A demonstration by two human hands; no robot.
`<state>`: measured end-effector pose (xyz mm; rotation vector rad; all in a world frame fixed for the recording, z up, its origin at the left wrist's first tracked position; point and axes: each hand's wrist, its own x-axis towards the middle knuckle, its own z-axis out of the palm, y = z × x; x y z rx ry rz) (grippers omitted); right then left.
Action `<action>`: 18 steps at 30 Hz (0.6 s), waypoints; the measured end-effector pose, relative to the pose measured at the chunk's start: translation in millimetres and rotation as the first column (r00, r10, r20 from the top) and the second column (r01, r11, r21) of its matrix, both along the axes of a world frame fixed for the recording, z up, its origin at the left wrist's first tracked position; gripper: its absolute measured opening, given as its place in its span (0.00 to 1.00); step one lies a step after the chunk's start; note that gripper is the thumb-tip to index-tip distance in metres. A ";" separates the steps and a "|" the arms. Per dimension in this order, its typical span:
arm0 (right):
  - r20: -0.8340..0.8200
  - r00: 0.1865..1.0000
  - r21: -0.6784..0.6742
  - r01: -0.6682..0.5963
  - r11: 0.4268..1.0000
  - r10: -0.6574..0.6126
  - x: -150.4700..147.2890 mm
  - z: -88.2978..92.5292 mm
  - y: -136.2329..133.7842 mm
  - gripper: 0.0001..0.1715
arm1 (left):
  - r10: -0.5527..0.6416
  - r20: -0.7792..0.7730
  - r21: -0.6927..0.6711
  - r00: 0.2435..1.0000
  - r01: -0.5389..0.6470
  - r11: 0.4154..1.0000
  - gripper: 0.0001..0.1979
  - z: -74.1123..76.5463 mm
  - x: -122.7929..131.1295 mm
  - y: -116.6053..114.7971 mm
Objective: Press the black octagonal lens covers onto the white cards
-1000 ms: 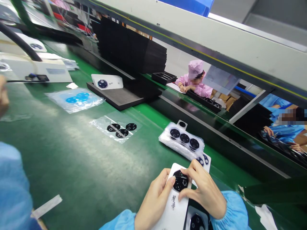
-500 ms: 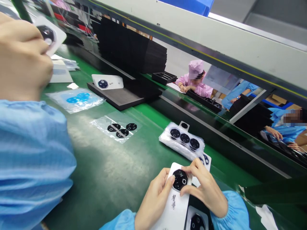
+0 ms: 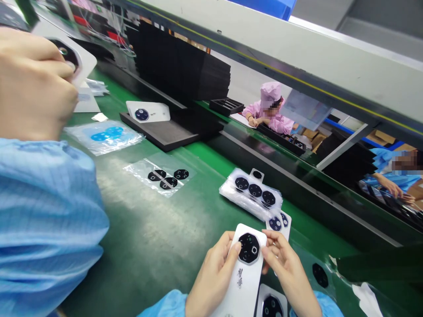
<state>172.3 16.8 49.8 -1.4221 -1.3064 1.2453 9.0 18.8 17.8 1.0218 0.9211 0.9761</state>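
My left hand (image 3: 214, 277) grips a white phone back cover (image 3: 243, 281) from its left side, thumb beside the black round camera module (image 3: 249, 248) at the cover's top. My right hand (image 3: 291, 273) is curled against the cover's right edge, fingertips pinching it just beside the module. Both hands are low in the middle of the view, over the green belt (image 3: 139, 229). A second white cover (image 3: 271, 304) lies under my right wrist, partly hidden.
Bags of black round lens pieces (image 3: 253, 193) lie just beyond my hands, another bag (image 3: 163, 176) farther left. A loose black piece (image 3: 320, 275) sits at right. A co-worker's hand (image 3: 33, 83) and blue sleeve (image 3: 46, 220) fill the left. Black tray (image 3: 165, 132) behind.
My right hand slid off the camera module to the cover's right edge. The co-worker's arm came in from the left with a white cover and now fills that side.
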 end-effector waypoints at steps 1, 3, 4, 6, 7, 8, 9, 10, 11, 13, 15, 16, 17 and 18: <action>-0.023 1.000 -0.007 0.010 1.000 -0.010 -2.3 0.8 -1.5 0.21 | -0.001 -0.004 0.003 1.000 0.001 1.000 0.20 -0.5 0.1 -0.6; -0.049 0.999 -0.018 0.016 1.000 -0.017 -5.5 3.0 -3.7 0.20 | 0.007 -0.011 0.010 1.000 -0.007 1.000 0.20 -1.2 0.0 -1.4; -0.052 0.999 -0.024 0.004 1.000 -0.005 -6.3 4.1 -4.5 0.20 | 0.013 -0.011 0.014 1.000 -0.012 1.000 0.20 -1.4 -0.1 -1.4; -0.049 0.998 -0.033 -0.040 0.999 0.038 -6.4 5.3 -5.2 0.19 | 0.024 -0.010 0.020 1.000 -0.024 1.000 0.20 -1.4 -0.4 -1.1; -0.049 0.997 -0.038 -0.066 0.997 0.064 -6.2 5.3 -5.3 0.19 | 0.031 -0.013 0.026 0.999 -0.030 0.999 0.19 -1.3 -0.5 -0.9; -0.052 0.995 -0.040 -0.083 0.996 0.081 -6.1 5.0 -5.3 0.19 | 0.035 -0.018 0.033 0.999 -0.035 0.999 0.19 -1.2 -0.6 -0.6; -0.058 0.995 -0.038 -0.083 0.996 0.081 -6.2 4.4 -5.3 0.19 | 0.036 -0.026 0.040 0.999 -0.035 0.999 0.19 -1.0 -0.6 -0.5; -0.068 0.995 -0.034 -0.069 0.997 0.067 -6.9 3.6 -5.4 0.19 | 0.038 -0.037 0.046 0.999 -0.036 0.998 0.19 -0.8 -0.5 -0.5; -0.079 0.996 -0.028 -0.045 0.999 0.043 -7.9 2.7 -5.6 0.19 | 0.038 -0.050 0.051 0.998 -0.035 0.998 0.19 -0.4 -0.5 -0.5; -0.101 0.995 -0.023 -0.001 1.000 -0.001 -10.5 1.2 -6.0 0.19 | 0.042 -0.079 0.063 0.996 -0.037 0.997 0.18 0.9 -0.7 -0.8; -0.115 0.993 -0.030 0.022 0.999 -0.025 -12.7 0.3 -6.3 0.20 | 0.045 -0.112 0.072 0.993 -0.037 0.997 0.18 3.0 -1.2 -1.1; -0.119 0.992 -0.036 0.026 0.999 -0.030 -13.3 0.2 -6.3 0.20 | 0.044 -0.128 0.076 0.991 -0.034 0.997 0.18 4.3 -1.5 -1.2; -0.121 0.992 -0.043 0.030 0.999 -0.035 -13.5 0.4 -6.3 0.20 | 0.041 -0.143 0.079 0.989 -0.030 0.996 0.18 5.5 -1.9 -1.2; -0.123 0.992 -0.050 0.032 0.998 -0.038 -13.4 0.6 -6.2 0.20 | 0.039 -0.157 0.082 0.987 -0.027 0.996 0.18 6.6 -2.3 -1.3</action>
